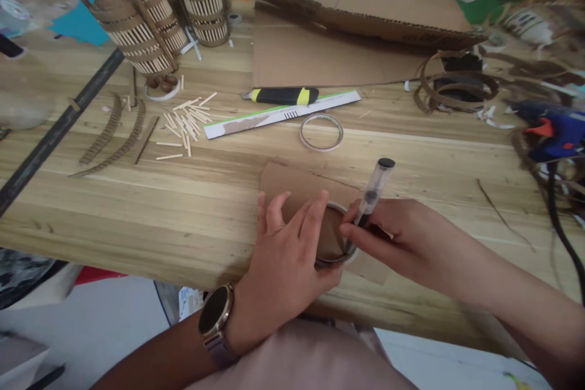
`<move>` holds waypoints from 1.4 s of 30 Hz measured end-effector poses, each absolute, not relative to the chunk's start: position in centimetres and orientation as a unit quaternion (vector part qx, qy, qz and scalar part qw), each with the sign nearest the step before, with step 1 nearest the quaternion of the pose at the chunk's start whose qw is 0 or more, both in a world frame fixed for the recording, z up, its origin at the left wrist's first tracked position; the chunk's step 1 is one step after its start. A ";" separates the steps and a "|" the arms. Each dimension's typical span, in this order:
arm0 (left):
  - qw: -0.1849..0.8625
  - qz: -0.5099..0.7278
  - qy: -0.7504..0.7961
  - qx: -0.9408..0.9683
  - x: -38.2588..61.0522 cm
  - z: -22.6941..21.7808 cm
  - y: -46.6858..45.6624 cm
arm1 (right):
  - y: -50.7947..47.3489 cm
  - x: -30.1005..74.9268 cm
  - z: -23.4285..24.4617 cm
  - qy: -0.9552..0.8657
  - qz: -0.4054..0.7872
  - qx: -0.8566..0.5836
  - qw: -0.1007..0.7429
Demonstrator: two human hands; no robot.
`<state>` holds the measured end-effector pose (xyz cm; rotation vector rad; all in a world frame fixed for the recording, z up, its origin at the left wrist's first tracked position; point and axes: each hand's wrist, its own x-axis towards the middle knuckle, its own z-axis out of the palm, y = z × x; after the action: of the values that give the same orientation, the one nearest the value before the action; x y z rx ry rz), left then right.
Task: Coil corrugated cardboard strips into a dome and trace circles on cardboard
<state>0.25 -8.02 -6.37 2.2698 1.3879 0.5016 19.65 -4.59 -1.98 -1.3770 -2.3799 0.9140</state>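
Observation:
In the head view, my right hand (397,237) is closed around a clear pen with a black cap end (377,183). Its tip points down at the inner edge of a tape ring (336,205). That ring lies flat on a piece of brown cardboard (292,180) at the front of the table. My left hand (287,250) steadies the ring, thumb at its near edge and index finger along its left side, the other fingers spread over the cardboard. A watch (216,311) is on the left wrist. The pen's exact contact point is partly hidden by my fingers.
Beyond the cardboard lie a second tape ring (321,132), a white strip (283,114) and a yellow-black utility knife (283,95). Small wooden sticks (185,124) are scattered left. Stick-covered cylinders (203,9) stand behind. A blue glue gun (555,134) sits right, a cardboard box (365,24) behind.

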 end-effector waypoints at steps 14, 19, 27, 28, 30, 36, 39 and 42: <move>0.227 0.188 0.501 0.814 0.2 -6.5 -7.9 | -5.2 21.3 -2.4 -0.754 0.274 -0.501 0.323; 0.219 0.193 0.501 0.815 0.1 -6.9 -7.8 | -6.1 20.7 -4.6 -0.711 0.389 -0.486 0.327; 0.220 0.198 0.498 0.815 0.2 -6.9 -7.7 | -5.4 20.4 -5.4 -0.737 0.387 -0.448 0.327; 0.219 0.197 0.499 0.815 0.2 -6.9 -7.7 | -5.3 20.4 -5.4 -0.742 0.379 -0.443 0.330; 0.216 0.194 0.502 0.815 0.2 -6.9 -7.8 | -5.3 20.5 -5.4 -0.758 0.350 -0.439 0.331; 0.217 0.193 0.503 0.814 0.2 -6.9 -7.9 | -6.5 21.2 -4.7 -0.836 0.169 -0.429 0.299; 0.221 0.187 0.509 0.811 0.2 -6.9 -7.9 | -7.6 21.0 -4.0 -0.874 0.041 -0.414 0.253; 0.225 0.184 0.514 0.807 0.3 -6.9 -7.9 | -8.5 20.9 -2.8 -0.889 -0.007 -0.409 0.205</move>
<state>0.28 -7.85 -6.90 2.2251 1.4178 0.5075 20.87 -8.51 -2.82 -1.1408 -2.4776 -0.0188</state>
